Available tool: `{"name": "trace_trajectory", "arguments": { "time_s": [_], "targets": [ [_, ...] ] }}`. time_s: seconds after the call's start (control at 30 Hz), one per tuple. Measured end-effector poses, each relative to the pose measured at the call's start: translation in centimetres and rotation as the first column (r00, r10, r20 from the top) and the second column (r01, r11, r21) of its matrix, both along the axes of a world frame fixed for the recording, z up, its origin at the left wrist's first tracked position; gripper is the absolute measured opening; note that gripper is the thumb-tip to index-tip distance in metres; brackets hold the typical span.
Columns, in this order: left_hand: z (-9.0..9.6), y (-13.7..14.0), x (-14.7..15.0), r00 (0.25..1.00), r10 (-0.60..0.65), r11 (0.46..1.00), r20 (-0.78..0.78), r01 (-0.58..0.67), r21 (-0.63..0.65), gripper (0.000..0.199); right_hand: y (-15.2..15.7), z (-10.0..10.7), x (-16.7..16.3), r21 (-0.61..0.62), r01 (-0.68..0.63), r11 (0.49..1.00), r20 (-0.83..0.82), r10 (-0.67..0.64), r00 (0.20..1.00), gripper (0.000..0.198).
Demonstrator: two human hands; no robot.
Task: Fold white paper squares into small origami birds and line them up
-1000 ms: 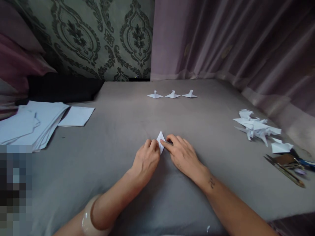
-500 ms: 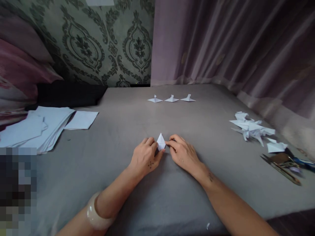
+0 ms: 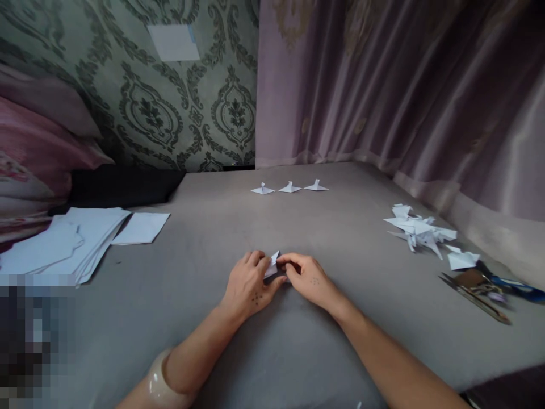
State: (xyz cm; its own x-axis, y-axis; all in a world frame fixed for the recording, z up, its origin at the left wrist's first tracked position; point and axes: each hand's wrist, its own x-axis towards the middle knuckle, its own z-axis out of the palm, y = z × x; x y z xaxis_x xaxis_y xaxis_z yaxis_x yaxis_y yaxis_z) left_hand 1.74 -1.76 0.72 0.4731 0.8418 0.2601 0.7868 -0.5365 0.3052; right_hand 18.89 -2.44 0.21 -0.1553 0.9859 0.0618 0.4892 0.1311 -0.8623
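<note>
1 folded paper (image 3: 271,269) btwn fingers (image 3: 298,259): L hand (image 3: 247,286) half-curled, holding it; R hand (image 3: 313,279) bent, nearly closed, grip unclear.

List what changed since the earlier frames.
The small white pointed folded-paper piece has turned, its tip leaning right; the left hand keeps hold and covers more of it. The right hand has brought its fingers closer to the tip. The view tilted up. Unmoved: the row of three white folded-paper birds, the white folded-paper pile at right.

The left hand (image 3: 251,284) and right hand (image 3: 310,278) sit close together, fingers (image 3: 298,259) bent, forearms (image 3: 200,343) angled inward.
</note>
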Motion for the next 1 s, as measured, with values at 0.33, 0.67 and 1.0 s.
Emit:
{"name": "trace_trajectory", "arguments": {
  "time_s": [0.33, 0.67, 1.0],
  "targets": [
    [1.1, 1.0, -0.1, 0.689, 0.445, 0.777, 0.572, 0.020, -0.629, 0.038, -0.3, 1.5, -0.9, 0.011, 0.181, 0.983, -0.335, -0.167, 0.927, 0.021],
    [1.2, 0.3, 1.2, 0.339, 0.632, 0.561, 0.696, 0.420, -0.714, 0.044, -0.6, 1.4, -1.9, -0.071, 0.137, 0.988, -0.264, -0.152, 0.952, 0.021],
    [0.6, 1.1, 0.5, 0.634, 0.470, 0.718, 0.614, 0.131, -0.684, 0.029, 0.6, -0.5, -0.5, -0.146, 0.063, 0.987, -0.227, -0.095, 0.969, 0.027]
  ]
}}
